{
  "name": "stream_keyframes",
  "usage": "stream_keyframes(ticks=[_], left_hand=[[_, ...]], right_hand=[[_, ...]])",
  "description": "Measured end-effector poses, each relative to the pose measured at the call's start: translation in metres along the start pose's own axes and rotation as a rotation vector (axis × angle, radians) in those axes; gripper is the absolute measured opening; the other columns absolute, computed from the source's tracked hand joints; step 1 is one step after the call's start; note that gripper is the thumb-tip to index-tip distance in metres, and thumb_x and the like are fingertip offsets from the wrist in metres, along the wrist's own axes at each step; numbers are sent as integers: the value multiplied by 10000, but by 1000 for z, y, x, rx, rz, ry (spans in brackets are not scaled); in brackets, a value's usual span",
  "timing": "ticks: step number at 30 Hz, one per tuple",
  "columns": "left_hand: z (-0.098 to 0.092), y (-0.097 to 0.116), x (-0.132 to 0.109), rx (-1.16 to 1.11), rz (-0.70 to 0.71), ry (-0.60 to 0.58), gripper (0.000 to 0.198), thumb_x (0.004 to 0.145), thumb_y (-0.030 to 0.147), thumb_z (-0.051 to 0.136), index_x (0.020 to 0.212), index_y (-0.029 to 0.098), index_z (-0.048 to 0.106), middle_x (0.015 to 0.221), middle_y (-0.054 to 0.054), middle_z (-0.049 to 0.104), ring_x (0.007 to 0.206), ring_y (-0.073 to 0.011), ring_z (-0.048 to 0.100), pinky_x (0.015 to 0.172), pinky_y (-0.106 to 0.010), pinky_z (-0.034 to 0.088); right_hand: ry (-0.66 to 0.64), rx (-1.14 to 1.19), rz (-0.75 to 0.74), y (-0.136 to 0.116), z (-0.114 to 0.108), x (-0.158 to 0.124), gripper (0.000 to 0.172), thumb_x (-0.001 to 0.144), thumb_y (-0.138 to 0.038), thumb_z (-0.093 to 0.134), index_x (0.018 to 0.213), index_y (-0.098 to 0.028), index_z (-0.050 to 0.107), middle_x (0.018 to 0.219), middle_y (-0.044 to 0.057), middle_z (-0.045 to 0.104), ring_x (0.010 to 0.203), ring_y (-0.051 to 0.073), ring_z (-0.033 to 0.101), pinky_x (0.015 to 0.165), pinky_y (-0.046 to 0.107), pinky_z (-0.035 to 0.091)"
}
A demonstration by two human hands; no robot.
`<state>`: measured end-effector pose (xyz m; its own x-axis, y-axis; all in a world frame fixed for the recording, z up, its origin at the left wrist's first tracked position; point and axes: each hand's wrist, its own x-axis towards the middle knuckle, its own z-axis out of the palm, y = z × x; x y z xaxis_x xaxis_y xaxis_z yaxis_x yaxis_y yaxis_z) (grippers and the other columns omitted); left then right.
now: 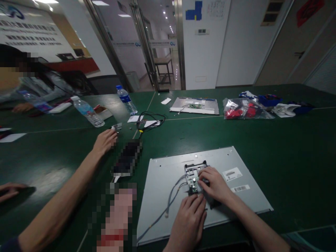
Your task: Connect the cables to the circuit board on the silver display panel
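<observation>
A grey metal-backed display panel (162,182) lies flat on the green table in front of me. Near its middle is a small green circuit board (193,187) beside a black frame (195,164). My right hand (216,185) has its fingers curled on the board's right edge. At the lower edge, my left hand (190,213) presses its bent fingers together against the board; the fingertips are partly hidden. Thin grey cables (170,199) run from the board's left side across the panel, one with a loose white connector.
Another person's hand (105,141) reaches in from the left over small parts. A dark pixelated device (127,157) lies left of the panel. Further back are a black cable coil (151,120), water bottles (88,111), a second panel (181,105) and a plastic bag (246,108).
</observation>
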<state>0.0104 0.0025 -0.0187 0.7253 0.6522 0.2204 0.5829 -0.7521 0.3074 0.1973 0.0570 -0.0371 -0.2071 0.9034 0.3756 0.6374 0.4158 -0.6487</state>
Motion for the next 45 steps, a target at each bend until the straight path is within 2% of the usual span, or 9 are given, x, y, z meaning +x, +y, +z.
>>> stream_keyframes(ticks=[6, 13, 18, 25, 34, 41, 45], left_hand=[[0, 1, -1, -2, -6, -10, 409, 899, 129, 511, 1305, 166, 536, 1257, -96, 611, 1156, -253, 540, 983, -442, 486], [-1, 2, 0, -7, -2, 52, 379, 899, 134, 501, 1269, 192, 564, 1218, -96, 632, 1133, -251, 566, 956, -446, 506], [-2, 3, -1, -24, -8, 23, 367, 894, 124, 501, 1252, 173, 568, 1216, -104, 629, 1135, -262, 562, 958, -453, 502], [-1, 2, 0, -34, -17, 15, 369, 885, 116, 515, 1246, 171, 567, 1213, -93, 628, 1131, -256, 557, 970, -444, 495], [-2, 2, 1, -30, -17, 30, 372, 877, 112, 529, 1242, 176, 565, 1206, -88, 630, 1135, -247, 555, 972, -436, 493], [-3, 4, 1, -62, -38, 44, 345, 872, 115, 533, 1208, 177, 580, 1179, -75, 638, 1117, -244, 558, 972, -433, 491], [-2, 3, 1, -64, -37, 27, 372, 884, 123, 523, 1250, 179, 560, 1209, -77, 627, 1136, -253, 548, 981, -445, 484]], right_hand=[[7, 18, 20, -1, 1, 1, 107, 831, -121, 617, 796, -220, 593, 942, 26, 653, 931, 201, 569, 857, 363, 432], [32, -17, 25, -5, 3, 2, 127, 806, -105, 621, 757, -217, 587, 905, 23, 655, 903, 208, 567, 844, 376, 418], [40, -69, 32, -8, 5, 1, 110, 814, -125, 615, 773, -222, 583, 926, 31, 651, 922, 219, 560, 850, 387, 411], [-5, -86, 27, -8, 4, 0, 117, 827, -115, 592, 868, -224, 581, 954, 45, 643, 944, 230, 548, 844, 380, 416], [-61, -83, -9, -13, -1, 0, 132, 831, -90, 564, 874, -215, 565, 975, 45, 631, 951, 225, 534, 853, 373, 413], [-108, -89, -25, -13, -5, 0, 69, 848, -148, 589, 871, -208, 564, 977, 42, 626, 953, 218, 531, 863, 374, 408], [-149, -88, -61, -14, -11, 0, 99, 827, -173, 623, 900, -211, 568, 1010, 42, 622, 978, 225, 525, 874, 385, 405]])
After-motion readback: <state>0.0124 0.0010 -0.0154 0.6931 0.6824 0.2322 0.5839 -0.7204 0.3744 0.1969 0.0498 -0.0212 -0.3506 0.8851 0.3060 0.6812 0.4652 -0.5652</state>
